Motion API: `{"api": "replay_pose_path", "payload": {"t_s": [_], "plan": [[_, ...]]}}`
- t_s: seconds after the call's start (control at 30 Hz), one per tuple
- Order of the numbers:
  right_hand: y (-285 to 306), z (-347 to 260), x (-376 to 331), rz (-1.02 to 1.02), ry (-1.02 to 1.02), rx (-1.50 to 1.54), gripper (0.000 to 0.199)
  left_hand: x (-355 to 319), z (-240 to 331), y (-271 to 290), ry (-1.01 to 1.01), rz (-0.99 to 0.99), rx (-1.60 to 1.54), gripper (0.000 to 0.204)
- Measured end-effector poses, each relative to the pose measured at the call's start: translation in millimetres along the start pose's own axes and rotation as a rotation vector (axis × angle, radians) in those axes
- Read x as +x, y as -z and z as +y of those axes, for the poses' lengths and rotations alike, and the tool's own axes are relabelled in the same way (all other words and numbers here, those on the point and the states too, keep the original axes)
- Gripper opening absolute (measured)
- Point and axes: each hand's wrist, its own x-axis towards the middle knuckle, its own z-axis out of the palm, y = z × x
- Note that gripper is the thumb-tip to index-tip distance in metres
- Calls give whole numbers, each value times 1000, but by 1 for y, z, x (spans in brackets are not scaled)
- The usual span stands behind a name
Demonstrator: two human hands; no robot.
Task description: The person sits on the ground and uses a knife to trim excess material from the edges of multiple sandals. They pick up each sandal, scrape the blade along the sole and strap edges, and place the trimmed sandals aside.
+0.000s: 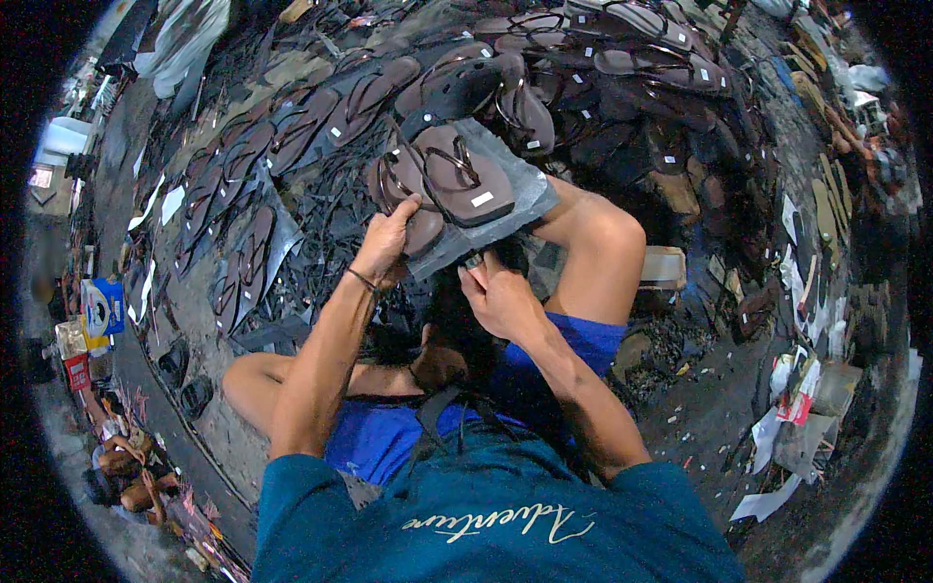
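Clearly light, bendy sandals (457,175): left hand (384,248) clamped on the stack's edge, right hand (496,296) pinching something small beneath the grey sheet (515,209); best gripped by the soles.

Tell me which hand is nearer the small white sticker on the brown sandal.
Right. The right hand sits just below the white sticker; the left hand grips the brown sandal farther left.

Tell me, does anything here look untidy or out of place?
Yes. Loose paper scraps lie scattered on the floor at right, and black straps are tangled in a heap among the sandal rows. The brown sandal the left hand holds looks intact.
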Motion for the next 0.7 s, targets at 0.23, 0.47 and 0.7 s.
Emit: {"api": "replay_pose_path", "payload": {"t_s": [0.23,0.47,0.7], "plan": [[-34,4,26,76,-65,-245,25,8,-29,-15,33,-55,-292,47],[-57,64,55,-15,168,-421,47,-1,-26,-28,10,20,-239,43],[-74,79,92,77,109,113,43,-6,-18,-18,42,2,-142,38]]}}
